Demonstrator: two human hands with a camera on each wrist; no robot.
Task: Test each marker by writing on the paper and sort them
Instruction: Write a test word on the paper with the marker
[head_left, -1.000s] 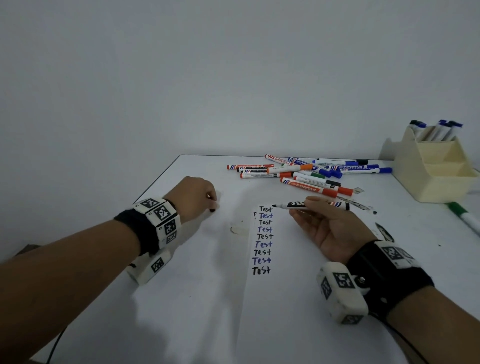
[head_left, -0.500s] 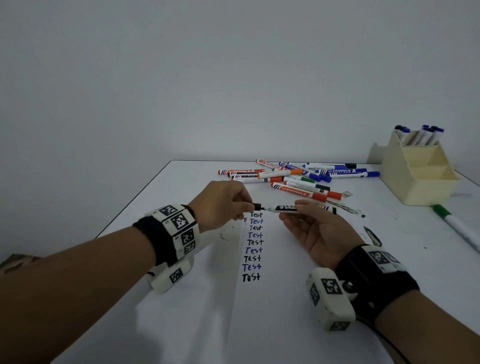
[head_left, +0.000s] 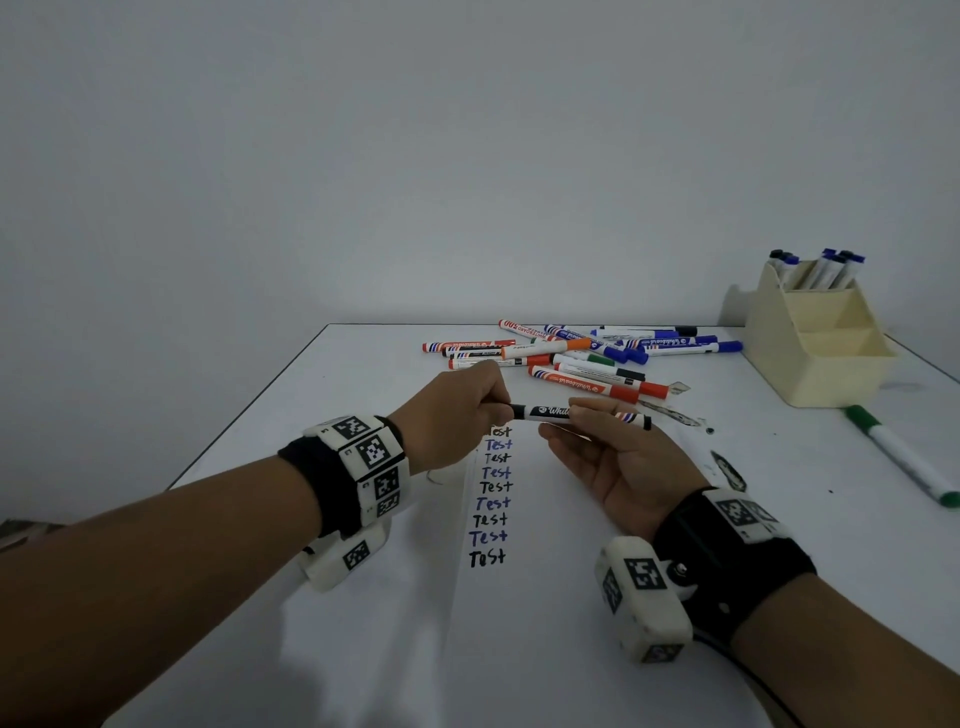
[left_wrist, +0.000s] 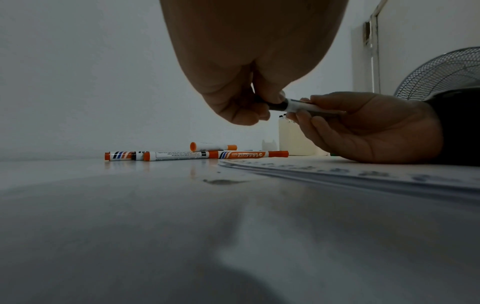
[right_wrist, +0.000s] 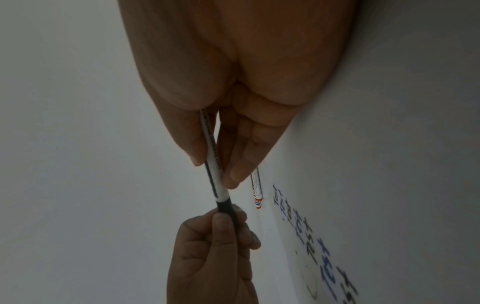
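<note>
Black marker (head_left: 582, 414) looks light, stiff and slick, best gripped mid-barrel; I hold it level above the paper's (head_left: 519, 597) 12 o'clock end. My right hand (head_left: 618, 457) pinches the barrel; my left hand (head_left: 457, 415) fingers (right_wrist: 221, 228) clamp its cap end. Spare markers (head_left: 571, 358) at 12 o'clock, organizer (head_left: 815, 338) at 2.

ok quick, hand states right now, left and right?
Left hand: pinching the black cap of the white-barrelled black marker.
Right hand: holding that marker's barrel.
</note>
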